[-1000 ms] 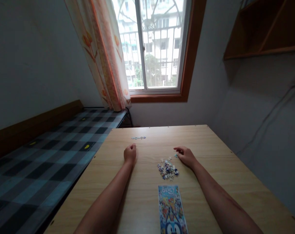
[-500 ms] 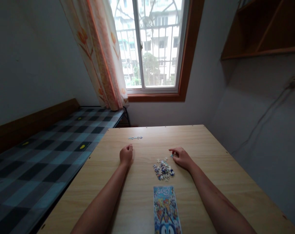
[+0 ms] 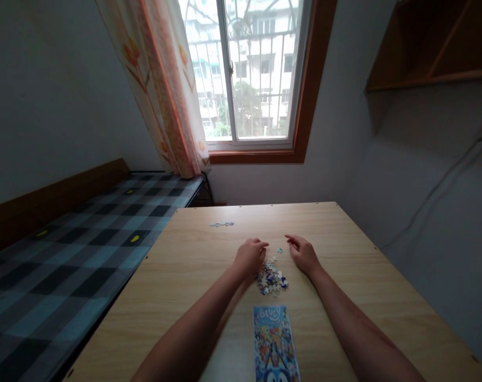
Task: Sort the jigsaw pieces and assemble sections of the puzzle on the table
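Both hands rest on the wooden counter (image 3: 356, 286) on either side of a small heap of loose jigsaw pieces (image 3: 271, 279), which lies dead ahead with a printed picture card (image 3: 275, 344) just beside it at 6 o'clock. The left hand (image 3: 249, 256) sits at the heap's 10 o'clock edge, its fingers curled in and touching or nearly touching the outermost pieces; I cannot tell whether it pinches one. The right hand (image 3: 303, 253) lies at the heap's 2 o'clock, fingers loosely bent and pointing left, nothing showing between them. A single pale-blue piece (image 3: 279, 250) lies apart from the heap at its 12 o'clock, between the two hands and near the right fingertips without touching them. By the look of it the step in hand is picking through the loose pieces. Lifting that lone piece would call for a fine thumb-and-forefinger pinch on a thin, flat thing, coming in low so that the heap is not scattered. A short joined strip of pieces (image 3: 221, 224) lies well apart at 11 o'clock, near the far edge. The counter is bare at 3 o'clock and at 9 o'clock, so there is room for spreading pieces. Its left edge drops toward a bed (image 3: 66, 249) with a checked cover, and its far edge stands below the window (image 3: 260, 69).
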`<state>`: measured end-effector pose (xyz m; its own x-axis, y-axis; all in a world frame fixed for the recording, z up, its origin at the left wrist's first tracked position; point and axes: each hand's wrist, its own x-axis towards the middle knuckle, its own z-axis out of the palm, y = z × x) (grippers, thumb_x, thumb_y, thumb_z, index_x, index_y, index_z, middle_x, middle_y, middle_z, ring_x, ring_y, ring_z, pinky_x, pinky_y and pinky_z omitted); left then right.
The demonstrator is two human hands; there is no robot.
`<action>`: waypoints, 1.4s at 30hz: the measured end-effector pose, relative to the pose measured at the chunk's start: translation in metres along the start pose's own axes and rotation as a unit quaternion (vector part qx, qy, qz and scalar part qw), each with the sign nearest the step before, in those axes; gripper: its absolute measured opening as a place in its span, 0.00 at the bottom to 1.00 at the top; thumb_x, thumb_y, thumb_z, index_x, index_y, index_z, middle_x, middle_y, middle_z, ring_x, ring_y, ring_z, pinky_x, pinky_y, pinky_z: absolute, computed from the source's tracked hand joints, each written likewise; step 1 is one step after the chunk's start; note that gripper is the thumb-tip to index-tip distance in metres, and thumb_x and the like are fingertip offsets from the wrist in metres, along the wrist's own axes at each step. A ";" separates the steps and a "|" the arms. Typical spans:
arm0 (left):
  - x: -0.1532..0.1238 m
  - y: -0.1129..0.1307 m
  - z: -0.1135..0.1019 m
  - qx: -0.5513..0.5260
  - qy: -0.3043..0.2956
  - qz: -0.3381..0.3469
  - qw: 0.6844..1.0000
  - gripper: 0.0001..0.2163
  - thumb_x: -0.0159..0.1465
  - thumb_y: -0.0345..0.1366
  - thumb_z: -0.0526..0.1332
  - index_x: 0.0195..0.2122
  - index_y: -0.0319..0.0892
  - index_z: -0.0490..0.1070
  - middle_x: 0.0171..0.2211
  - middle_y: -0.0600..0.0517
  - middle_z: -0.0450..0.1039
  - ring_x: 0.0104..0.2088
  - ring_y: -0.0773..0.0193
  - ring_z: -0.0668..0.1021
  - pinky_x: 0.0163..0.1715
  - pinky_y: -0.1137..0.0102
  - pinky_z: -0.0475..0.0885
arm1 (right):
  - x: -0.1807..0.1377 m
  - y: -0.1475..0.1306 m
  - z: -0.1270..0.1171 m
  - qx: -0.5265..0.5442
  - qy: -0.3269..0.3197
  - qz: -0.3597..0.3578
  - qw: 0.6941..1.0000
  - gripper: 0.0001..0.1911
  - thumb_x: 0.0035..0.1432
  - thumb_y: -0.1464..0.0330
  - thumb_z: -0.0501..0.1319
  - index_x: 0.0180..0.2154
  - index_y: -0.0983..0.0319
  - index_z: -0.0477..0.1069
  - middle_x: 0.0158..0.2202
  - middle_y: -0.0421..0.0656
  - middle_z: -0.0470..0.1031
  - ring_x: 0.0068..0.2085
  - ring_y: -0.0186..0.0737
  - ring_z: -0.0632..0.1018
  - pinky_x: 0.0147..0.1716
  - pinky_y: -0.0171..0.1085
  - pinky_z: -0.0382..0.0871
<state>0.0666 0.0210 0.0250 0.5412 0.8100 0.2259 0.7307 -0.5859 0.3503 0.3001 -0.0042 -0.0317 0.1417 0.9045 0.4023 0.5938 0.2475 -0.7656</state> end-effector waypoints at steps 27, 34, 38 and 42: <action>-0.036 -0.178 -0.069 0.167 0.051 -0.211 0.962 0.16 0.68 0.34 0.54 0.48 0.51 0.80 0.43 0.46 0.76 0.46 0.54 0.73 0.41 0.68 0.68 | -0.007 -0.004 -0.006 -0.007 -0.016 0.053 0.998 0.20 0.56 0.62 0.55 0.44 0.62 0.79 0.40 0.47 0.80 0.39 0.41 0.79 0.44 0.39 0.74; -0.024 -0.191 -0.060 0.137 0.081 -0.224 0.961 0.16 0.68 0.33 0.54 0.49 0.51 0.80 0.46 0.48 0.76 0.46 0.56 0.72 0.47 0.67 0.67 | -0.010 -0.007 -0.009 -0.021 -0.030 0.040 0.999 0.18 0.56 0.63 0.55 0.42 0.61 0.80 0.41 0.47 0.80 0.41 0.41 0.79 0.44 0.39 0.74; -0.028 -0.195 -0.060 0.114 0.103 -0.208 0.966 0.20 0.65 0.28 0.54 0.53 0.49 0.78 0.48 0.48 0.76 0.48 0.57 0.72 0.51 0.67 0.66 | -0.010 -0.006 -0.010 -0.028 -0.032 0.032 0.999 0.17 0.56 0.63 0.55 0.41 0.60 0.80 0.41 0.47 0.80 0.41 0.41 0.79 0.44 0.38 0.74; -0.028 -0.193 -0.055 0.128 0.095 -0.202 0.966 0.19 0.64 0.27 0.54 0.49 0.51 0.80 0.49 0.49 0.75 0.47 0.55 0.71 0.49 0.66 0.67 | -0.010 -0.005 -0.010 -0.035 -0.038 0.035 0.998 0.17 0.56 0.64 0.55 0.40 0.60 0.80 0.42 0.46 0.80 0.42 0.41 0.79 0.45 0.38 0.74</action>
<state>-0.1130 0.1128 0.0010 0.1216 0.9497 0.2885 0.9588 -0.1875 0.2133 0.3031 -0.0183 -0.0270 0.1257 0.9432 0.3075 0.6390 0.1601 -0.7524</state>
